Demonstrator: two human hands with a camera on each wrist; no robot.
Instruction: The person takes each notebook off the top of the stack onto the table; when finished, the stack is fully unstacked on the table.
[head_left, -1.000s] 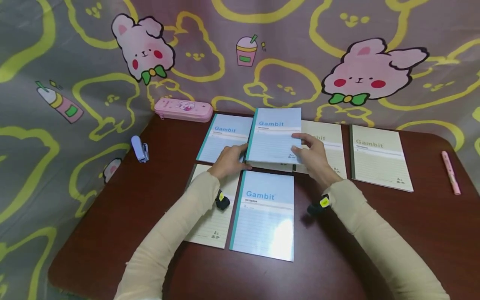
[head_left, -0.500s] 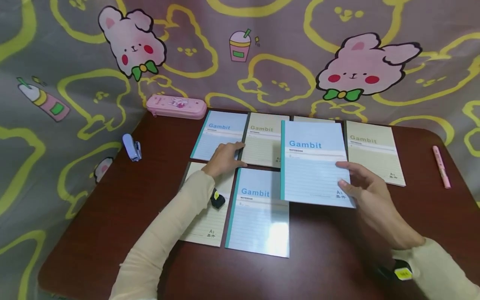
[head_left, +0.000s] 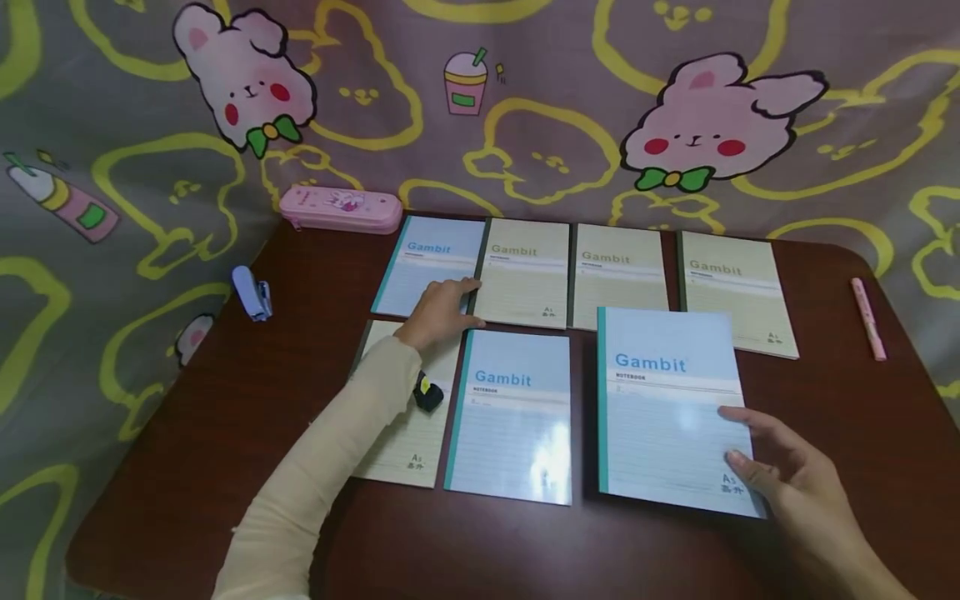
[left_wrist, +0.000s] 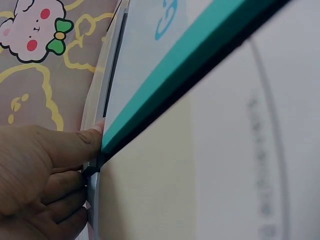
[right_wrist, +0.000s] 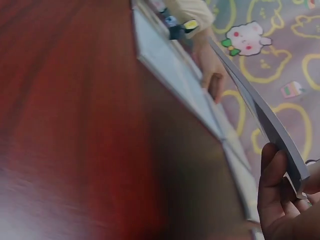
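On the dark red bench (head_left: 247, 433), every place below is told from the blue notebook (head_left: 670, 408) that the right hand holds. Farthest to its left, near the bench's edge by the patterned cloth (head_left: 112, 250), lies a small blue stapler (head_left: 250, 292), and farther back a pink pencil case (head_left: 341, 208).

Nearer in on that side, the left hand (head_left: 437, 312) rests on the bench with its fingers (head_left: 457, 287) stretched flat, pressing the edges where a second blue notebook (head_left: 431, 265) in the back row meets a cream one (head_left: 525, 271). The left wrist view shows these fingertips at the stacked edges; they curl round nothing. Under that forearm lies a cream notebook (head_left: 408, 433), and just left of the held notebook — apart from it by a strip of bare bench — a third blue one (head_left: 510, 417) lies flat.

The held notebook lies face up in the front row, long axis running away from the person, its title toward the far cloth and its teal spine on the left. Its far edge overlaps two cream notebooks (head_left: 618, 271) (head_left: 731, 287) behind it.

The right hand (head_left: 795, 492) grips its near right corner — thumb on the cover, fingers (right_wrist: 272, 175) curled beneath, as the right wrist view shows, with that corner lifted clear of the bench.

Well to the right lies a pink pen (head_left: 867, 318).
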